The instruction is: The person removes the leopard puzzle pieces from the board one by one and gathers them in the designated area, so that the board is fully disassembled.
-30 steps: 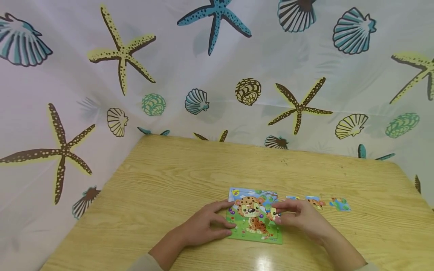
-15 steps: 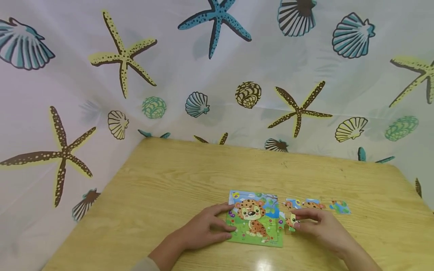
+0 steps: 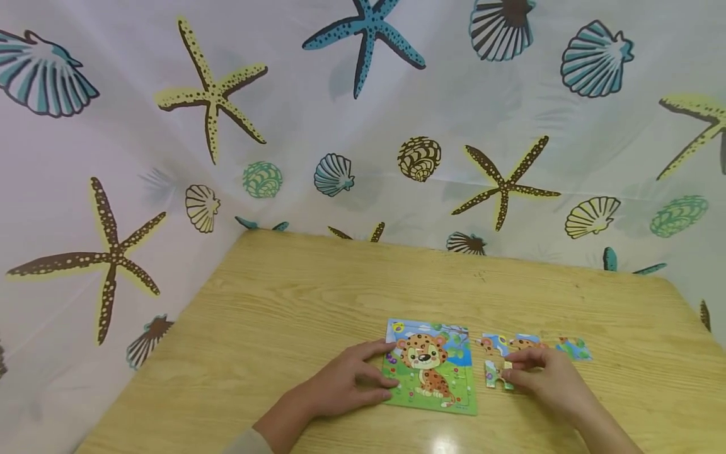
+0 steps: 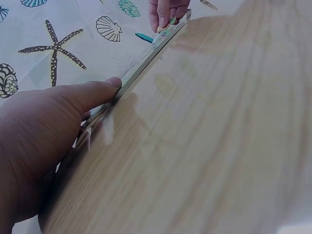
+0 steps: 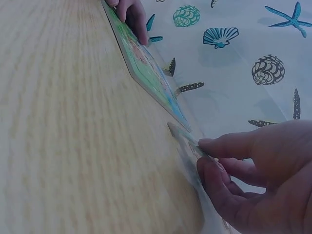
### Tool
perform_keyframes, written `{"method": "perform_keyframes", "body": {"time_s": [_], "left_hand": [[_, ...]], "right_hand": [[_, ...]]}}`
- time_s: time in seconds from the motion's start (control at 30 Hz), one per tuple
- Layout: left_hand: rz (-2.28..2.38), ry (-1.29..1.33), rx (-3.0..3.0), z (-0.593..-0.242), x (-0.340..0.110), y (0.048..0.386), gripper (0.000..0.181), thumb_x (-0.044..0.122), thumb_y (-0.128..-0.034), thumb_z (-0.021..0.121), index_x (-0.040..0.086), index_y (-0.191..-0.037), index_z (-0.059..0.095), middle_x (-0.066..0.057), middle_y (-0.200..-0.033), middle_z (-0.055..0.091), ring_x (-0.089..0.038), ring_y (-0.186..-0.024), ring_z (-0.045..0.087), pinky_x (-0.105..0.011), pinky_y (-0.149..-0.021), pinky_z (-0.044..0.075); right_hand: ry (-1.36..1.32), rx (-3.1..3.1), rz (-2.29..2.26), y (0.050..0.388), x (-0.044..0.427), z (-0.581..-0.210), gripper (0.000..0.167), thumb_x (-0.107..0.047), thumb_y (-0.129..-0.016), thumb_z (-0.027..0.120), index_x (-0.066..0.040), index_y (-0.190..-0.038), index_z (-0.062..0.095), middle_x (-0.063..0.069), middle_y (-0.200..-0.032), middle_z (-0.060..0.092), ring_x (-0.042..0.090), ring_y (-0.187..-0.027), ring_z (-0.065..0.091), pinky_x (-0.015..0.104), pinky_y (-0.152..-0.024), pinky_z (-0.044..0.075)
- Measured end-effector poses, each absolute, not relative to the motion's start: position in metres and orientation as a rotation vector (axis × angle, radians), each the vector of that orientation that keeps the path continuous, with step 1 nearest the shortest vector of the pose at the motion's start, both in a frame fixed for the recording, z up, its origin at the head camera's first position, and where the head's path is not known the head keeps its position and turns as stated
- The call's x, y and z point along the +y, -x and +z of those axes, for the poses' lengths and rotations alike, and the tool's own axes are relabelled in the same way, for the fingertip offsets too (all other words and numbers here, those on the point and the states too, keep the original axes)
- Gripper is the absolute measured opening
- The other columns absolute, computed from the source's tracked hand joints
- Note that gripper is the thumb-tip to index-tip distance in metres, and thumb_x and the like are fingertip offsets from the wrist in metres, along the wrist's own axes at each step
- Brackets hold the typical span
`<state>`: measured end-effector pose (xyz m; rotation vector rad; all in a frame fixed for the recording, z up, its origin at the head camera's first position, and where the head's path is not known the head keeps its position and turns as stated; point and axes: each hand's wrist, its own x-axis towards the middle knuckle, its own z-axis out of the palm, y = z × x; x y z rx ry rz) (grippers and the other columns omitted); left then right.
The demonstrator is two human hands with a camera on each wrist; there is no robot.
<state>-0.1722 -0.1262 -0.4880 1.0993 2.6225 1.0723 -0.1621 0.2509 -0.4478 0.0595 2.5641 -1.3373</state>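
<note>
My right fingers (image 3: 531, 357) pinch a piece (image 3: 493, 372); left fingers (image 3: 373, 348), outstretched, touch the board (image 3: 466, 403). Probably I'm setting it by the other pieces (image 3: 495, 342); next calls for settling it flat, then releasing.

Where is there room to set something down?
The table looks bare left of the left hand, and between the puzzle board and the cloth behind. Right of the board is crowded: the right hand, its pinched piece, and the loose pieces.
</note>
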Motion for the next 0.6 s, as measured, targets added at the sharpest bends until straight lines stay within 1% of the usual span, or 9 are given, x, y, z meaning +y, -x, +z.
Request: {"method": "perform_keyframes", "body": {"time_s": [0.03, 0.13, 0.33, 0.47, 0.6], "left_hand": [[1.080, -1.098, 2.619, -0.488, -0.127, 0.172, 0.022, 0.040, -0.0933, 0.069, 0.032, -0.112, 0.076, -0.001, -0.158, 0.042, -0.028, -0.148, 0.034, -0.059, -0.117, 0.032], [1.090, -1.090, 2.609, -0.488, -0.127, 0.171, 0.022, 0.041, -0.0934, 0.069, 0.032, -0.113, 0.076, 0.000, -0.158, 0.041, -0.028, -0.148, 0.034, -0.059, -0.117, 0.032], [1.097, -1.078, 2.587, -0.489, -0.128, 0.171, 0.023, 0.040, -0.0937, 0.069, 0.032, -0.114, 0.076, 0.000, -0.158, 0.040, -0.028, -0.149, 0.033, -0.059, -0.117, 0.032], [1.099, -1.082, 2.590, -0.490, -0.128, 0.171, 0.022, 0.040, -0.0933, 0.070, 0.031, -0.113, 0.076, 0.000, -0.158, 0.041, -0.029, -0.149, 0.034, -0.059, -0.117, 0.032], [1.095, -1.076, 2.598, -0.490, -0.128, 0.171, 0.023, 0.040, -0.0929, 0.070, 0.032, -0.113, 0.075, 0.001, -0.159, 0.040, -0.029, -0.149, 0.033, -0.059, -0.118, 0.031]], "right_hand": [[-0.067, 2.583, -1.310, 0.163, 0.250, -0.447, 0.042, -0.024, -0.082, 0.083, 0.000, -0.114, 0.069, 0.008, -0.105, 0.066, 0.019, -0.095, 0.062, 0.027, -0.075, 0.056], [-0.073, 2.651, -1.214, 0.164, 0.249, -0.445, 0.042, -0.027, -0.081, 0.084, -0.001, -0.112, 0.070, 0.006, -0.101, 0.067, 0.018, -0.094, 0.062, 0.027, -0.076, 0.053], [-0.047, 2.708, -1.168, 0.167, 0.239, -0.446, 0.037, -0.024, -0.081, 0.084, -0.001, -0.106, 0.070, 0.004, -0.095, 0.071, 0.013, -0.085, 0.065, 0.022, -0.069, 0.053], [-0.043, 2.766, -1.114, 0.166, 0.233, -0.447, 0.031, -0.022, -0.081, 0.083, -0.002, -0.101, 0.071, 0.002, -0.089, 0.071, 0.012, -0.081, 0.065, 0.025, -0.068, 0.053], [-0.049, 2.822, -1.060, 0.166, 0.229, -0.446, 0.028, -0.023, -0.081, 0.083, -0.004, -0.098, 0.071, 0.001, -0.088, 0.071, 0.011, -0.081, 0.065, 0.029, -0.071, 0.054]]}}
